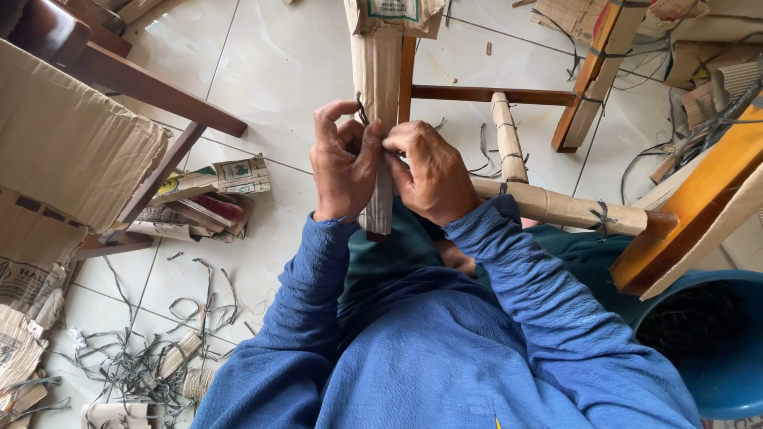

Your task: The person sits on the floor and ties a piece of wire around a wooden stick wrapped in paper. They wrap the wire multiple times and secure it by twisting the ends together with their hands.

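Between left hand (pixel 343 163) and right hand (pixel 427 171), cardboard-wrapped leg (pixel 378 87).

The person wore a blue long-sleeved top of thin, crinkled fabric, its sleeves (pixel 509 262) gathered in folds and reaching the wrists. A small yellow mark showed low on the front. Dark green trousers (pixel 588 254) covered the legs.

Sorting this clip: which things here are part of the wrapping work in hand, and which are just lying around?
In the job:
left hand and right hand, both gripping the cardboard-wrapped chair leg
dark tie strip at the left fingers

Lying about:
cut strips on the tiled floor
flattened cartons
blue bucket
large cardboard sheet
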